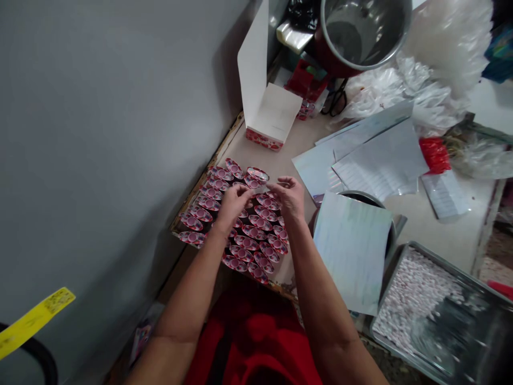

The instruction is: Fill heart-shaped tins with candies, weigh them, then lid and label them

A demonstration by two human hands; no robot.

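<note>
Several small red-and-pink round cups [244, 241] stand packed in rows on a board [276, 286] at the table's left edge. My left hand [233, 203] curls over the middle rows, fingers closed, touching the cups. My right hand [289, 195] hovers beside it, fingertips pinched around a thin clear film piece [264, 188] above one cup [257, 174] at the far end of the rows. What the left fingers hold is hidden.
An open white carton [267, 112] stands beyond the cups. A large steel pot [363, 32], scissors [334, 99] and plastic bags [420, 80] lie at the back. Paper sheets [380, 160] cover a bowl; a tray of white pellets [417, 294] sits right. A grey wall [100, 133] lies left.
</note>
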